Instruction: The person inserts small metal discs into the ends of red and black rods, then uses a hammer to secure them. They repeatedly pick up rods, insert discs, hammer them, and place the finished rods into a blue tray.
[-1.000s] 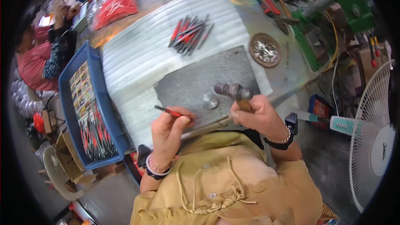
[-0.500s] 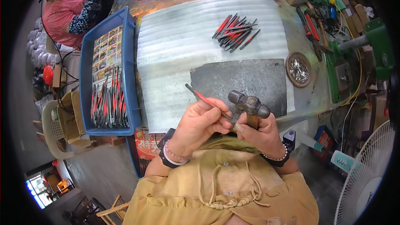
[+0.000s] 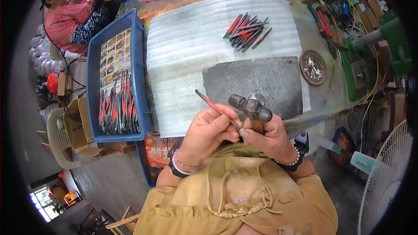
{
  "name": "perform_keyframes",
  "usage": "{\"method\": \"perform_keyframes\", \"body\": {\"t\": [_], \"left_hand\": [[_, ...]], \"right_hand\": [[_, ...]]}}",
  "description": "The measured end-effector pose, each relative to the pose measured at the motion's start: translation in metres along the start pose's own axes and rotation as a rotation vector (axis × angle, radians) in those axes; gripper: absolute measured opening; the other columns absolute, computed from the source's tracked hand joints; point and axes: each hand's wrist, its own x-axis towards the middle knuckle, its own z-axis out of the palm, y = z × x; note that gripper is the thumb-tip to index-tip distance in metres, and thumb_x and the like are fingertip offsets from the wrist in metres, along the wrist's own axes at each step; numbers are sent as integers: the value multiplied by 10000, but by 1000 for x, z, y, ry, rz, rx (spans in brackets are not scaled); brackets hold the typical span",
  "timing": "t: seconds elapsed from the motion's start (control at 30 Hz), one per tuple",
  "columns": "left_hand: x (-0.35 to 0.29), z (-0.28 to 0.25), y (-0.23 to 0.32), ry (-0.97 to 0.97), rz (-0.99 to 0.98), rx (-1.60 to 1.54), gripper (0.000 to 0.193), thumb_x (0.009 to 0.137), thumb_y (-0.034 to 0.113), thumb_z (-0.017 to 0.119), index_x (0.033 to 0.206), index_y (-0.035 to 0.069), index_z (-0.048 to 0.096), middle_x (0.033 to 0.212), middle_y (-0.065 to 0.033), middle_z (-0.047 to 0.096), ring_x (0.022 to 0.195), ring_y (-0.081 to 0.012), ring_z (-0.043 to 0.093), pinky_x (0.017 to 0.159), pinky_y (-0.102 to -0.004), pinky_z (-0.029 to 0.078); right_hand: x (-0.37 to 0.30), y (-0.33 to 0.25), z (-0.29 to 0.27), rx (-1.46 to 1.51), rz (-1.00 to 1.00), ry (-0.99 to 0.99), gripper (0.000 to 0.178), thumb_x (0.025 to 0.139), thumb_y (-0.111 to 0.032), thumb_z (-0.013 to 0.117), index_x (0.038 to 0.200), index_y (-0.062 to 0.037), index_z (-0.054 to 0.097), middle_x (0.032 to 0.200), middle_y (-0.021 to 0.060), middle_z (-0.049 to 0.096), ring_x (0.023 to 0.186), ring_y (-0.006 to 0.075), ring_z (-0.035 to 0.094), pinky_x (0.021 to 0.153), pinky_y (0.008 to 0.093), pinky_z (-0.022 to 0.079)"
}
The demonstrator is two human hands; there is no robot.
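Right now the left hand point(image 3: 207, 129) is pinching a rod point(image 3: 212, 104), thumb and fingers together on its red middle, above the near edge of the slab point(image 3: 270, 74). The rod's dark far end is pointing left, while its near end is reaching the right fingertips; whether they are pinching it too, I cannot tell. The right hand point(image 3: 274, 140) is closing round the handle of a hammer point(image 3: 250, 107), whose head is standing clear of the grip. The rod is looking light, stiff and perhaps smooth enough to roll, so its middle is probably offering the surest hold; the hammer, likely heavy at the head, is asking for a firm grip on the wood. The slab is lying on a white sheet point(image 3: 178, 56), with a pile point(image 3: 246, 34) of rods beyond it and a dish point(image 3: 304, 76) to its right. A blue tray point(image 3: 138, 52) is holding more rods at left. Farther left, a co-worker point(image 3: 67, 24) is sitting; at near right, a fan point(image 3: 387, 178) is standing.
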Motion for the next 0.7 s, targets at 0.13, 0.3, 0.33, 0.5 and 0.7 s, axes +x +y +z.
{"method": "perform_keyframes", "body": {"t": [0.13, 0.3, 0.33, 0.5, 0.7], "left_hand": [[-6, 3, 2, 14, 16, 118, 165, 954, 110, 568, 1068, -7, 590, 979, -111, 665, 797, -156, 677, 724, -262, 560], [-11, 6, -4, 27, 102, 346, 112, 944, 70, 571, 1024, 5, 617, 936, -78, 656, 798, -131, 660, 737, -244, 536], [-11, 5, -5, 24, 117, 368, 105, 943, 64, 570, 1016, 7, 621, 930, -73, 653, 798, -126, 656, 737, -241, 532], [-11, 3, -11, 5, 92, 215, 142, 953, 114, 568, 1034, -1, 590, 968, -90, 596, 762, -157, 640, 712, -298, 554], [-12, 4, -21, 63, 98, 93, 141, 951, 120, 580, 1058, 29, 596, 902, -58, 631, 760, -134, 633, 693, -252, 527]], "right_hand": [[-6, 1, 6, -3, 14, 27, 61, 903, -68, 615, 918, -10, 604, 663, -96, 432, 606, -9, 363, 523, 198, 304], [-13, -1, 9, 8, 76, 83, 73, 903, -91, 619, 897, -19, 605, 661, -89, 476, 607, -9, 403, 530, 192, 327], [-13, -2, 9, -4, 99, 79, 74, 901, -91, 621, 896, -19, 605, 664, -86, 485, 609, -8, 412, 532, 192, 333], [-12, -5, 11, 1, 115, 94, 99, 894, -96, 633, 843, -24, 588, 680, -70, 510, 622, 2, 435, 545, 192, 355], [-13, -2, 13, 69, 162, 222, 128, 885, -91, 640, 793, -35, 571, 682, -53, 532, 622, 13, 451, 560, 194, 372]]}}
